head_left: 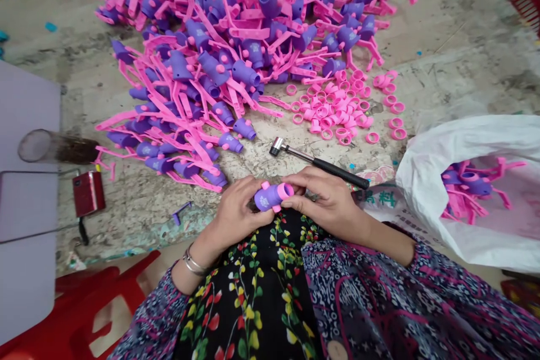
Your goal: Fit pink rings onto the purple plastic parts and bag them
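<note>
Between my hands, near the table's front edge, is a purple plastic piece (266,197) with pink knobs. My left hand (241,206) is closed on its purple body from the left. A pink ring (286,191) sits around the piece's right end, and the fingers of my right hand (323,198) pinch it. Just beyond my hands lies a hammer (314,161) with a black handle. Many loose pink rings (333,104) lie behind the hammer. A large heap of purple pieces with long pink arms (211,70) covers the back and left middle of the table.
A white sack (426,149) at the right holds more purple and pink pieces. On the left are a glass jar (57,146), a small red box (88,193) and a thin purple part (181,212). A red stool (84,304) stands at the lower left.
</note>
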A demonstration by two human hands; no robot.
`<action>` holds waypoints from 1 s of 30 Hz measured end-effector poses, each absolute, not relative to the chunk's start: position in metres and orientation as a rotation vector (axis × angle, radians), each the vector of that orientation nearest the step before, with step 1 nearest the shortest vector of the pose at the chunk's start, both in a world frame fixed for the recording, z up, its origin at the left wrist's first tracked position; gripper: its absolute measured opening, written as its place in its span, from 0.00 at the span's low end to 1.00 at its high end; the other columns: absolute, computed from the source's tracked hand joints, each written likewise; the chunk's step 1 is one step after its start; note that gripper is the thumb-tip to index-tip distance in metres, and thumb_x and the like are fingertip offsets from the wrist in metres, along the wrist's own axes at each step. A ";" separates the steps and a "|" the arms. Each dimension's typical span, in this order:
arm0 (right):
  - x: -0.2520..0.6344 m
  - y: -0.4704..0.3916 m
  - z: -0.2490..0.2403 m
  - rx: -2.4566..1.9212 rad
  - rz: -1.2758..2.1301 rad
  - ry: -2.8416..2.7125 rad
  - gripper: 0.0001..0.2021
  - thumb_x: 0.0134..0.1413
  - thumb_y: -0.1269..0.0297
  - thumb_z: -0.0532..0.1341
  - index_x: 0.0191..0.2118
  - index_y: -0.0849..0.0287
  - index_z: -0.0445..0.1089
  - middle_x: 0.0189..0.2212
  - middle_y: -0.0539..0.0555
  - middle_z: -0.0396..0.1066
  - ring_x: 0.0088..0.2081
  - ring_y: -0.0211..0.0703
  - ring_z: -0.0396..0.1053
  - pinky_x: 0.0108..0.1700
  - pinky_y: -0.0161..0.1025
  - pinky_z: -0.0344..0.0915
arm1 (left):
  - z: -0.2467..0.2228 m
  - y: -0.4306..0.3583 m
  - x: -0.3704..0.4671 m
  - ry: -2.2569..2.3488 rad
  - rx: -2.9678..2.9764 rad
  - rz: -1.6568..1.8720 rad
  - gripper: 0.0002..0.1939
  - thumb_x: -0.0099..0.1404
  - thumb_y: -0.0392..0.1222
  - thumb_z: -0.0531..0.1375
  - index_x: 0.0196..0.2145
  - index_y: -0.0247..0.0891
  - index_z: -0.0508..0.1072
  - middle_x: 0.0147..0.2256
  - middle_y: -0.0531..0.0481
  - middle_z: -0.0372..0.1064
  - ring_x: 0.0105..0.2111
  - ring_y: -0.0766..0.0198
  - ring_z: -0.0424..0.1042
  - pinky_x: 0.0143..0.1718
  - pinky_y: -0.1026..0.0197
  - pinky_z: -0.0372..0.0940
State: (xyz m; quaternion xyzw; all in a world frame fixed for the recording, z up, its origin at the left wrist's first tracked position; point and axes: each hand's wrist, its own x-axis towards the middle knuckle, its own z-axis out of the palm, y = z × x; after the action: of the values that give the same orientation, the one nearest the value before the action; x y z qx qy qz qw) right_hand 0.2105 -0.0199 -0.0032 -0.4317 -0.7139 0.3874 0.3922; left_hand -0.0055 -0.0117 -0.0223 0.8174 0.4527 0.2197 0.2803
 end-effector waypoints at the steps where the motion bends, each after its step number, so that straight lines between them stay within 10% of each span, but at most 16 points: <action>1: 0.210 -0.020 -0.003 -1.086 0.966 -1.833 0.13 0.58 0.59 0.64 0.46 0.57 0.75 0.31 0.53 0.72 0.31 0.39 0.69 0.36 0.37 0.66 | -0.023 -0.012 -0.005 1.197 2.185 0.591 0.13 0.60 0.47 0.60 0.38 0.36 0.71 0.28 0.52 0.65 0.29 0.63 0.65 0.31 0.61 0.61; 30: 0.213 -0.023 -0.006 -0.918 0.939 -2.032 0.11 0.60 0.61 0.62 0.42 0.65 0.71 0.31 0.53 0.72 0.33 0.36 0.68 0.36 0.33 0.65 | -0.037 -0.014 -0.001 1.042 2.226 0.550 0.19 0.58 0.57 0.62 0.30 0.38 0.65 0.25 0.54 0.62 0.26 0.65 0.63 0.27 0.62 0.57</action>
State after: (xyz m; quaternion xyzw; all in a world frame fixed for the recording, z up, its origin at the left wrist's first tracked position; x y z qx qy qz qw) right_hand 0.2126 -0.0225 -0.0058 -0.3549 -0.7857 0.3631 0.3534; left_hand -0.0013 -0.0143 -0.0371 0.8413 0.3938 0.2080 0.3064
